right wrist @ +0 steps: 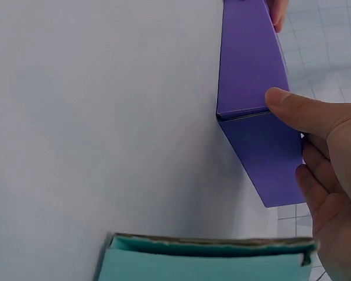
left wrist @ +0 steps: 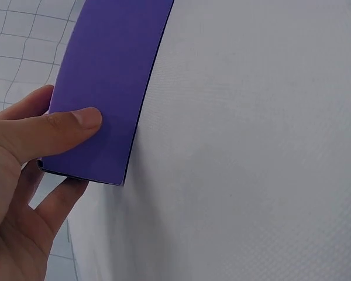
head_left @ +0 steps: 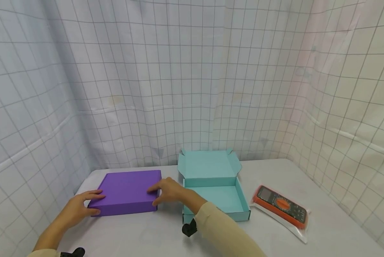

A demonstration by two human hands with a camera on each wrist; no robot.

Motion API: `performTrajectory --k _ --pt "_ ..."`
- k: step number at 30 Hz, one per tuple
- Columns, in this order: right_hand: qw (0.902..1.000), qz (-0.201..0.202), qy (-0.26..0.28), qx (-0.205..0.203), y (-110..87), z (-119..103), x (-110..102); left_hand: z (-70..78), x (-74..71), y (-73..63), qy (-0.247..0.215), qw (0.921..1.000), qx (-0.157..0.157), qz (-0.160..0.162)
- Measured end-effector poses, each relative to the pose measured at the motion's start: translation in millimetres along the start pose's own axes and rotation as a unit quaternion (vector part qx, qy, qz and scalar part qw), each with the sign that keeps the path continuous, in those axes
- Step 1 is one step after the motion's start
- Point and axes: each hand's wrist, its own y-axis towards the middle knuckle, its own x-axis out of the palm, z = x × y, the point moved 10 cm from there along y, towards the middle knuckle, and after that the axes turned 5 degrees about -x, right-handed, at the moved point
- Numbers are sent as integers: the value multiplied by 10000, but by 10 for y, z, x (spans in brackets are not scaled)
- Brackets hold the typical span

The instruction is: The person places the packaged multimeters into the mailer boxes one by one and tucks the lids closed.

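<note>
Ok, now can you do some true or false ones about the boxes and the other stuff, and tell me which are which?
1. The left hand and the right hand both touch the purple box. True.
2. In the head view, the purple box is left of the teal box. True.
3. The teal box is closed. False: its lid is open.
4. The multimeter is in clear plastic. True.
5. The multimeter is inside the teal box. False: it lies on the table, right of that box.
</note>
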Motion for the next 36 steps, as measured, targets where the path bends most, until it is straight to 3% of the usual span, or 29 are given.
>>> performTrajectory --k 4,12,17,22,36 --pt "9995 62 324 -18 -22 -4 -24 26 -18 -8 151 9999 -4 27" --pt "9946 230 1007 50 -57 38 -62 52 3 56 -71 9968 -505 -616" --pt "9916 301 1233 -230 -54 -23 -161 51 -87 90 -198 9956 -698 -600" --pt "9876 392 1498 -260 -66 -30 -283 114 -127 143 -411 9937 -806 -661" --pt "9842 475 1689 -254 -268 92 -524 502 -117 297 -845 9933 -616 -486"
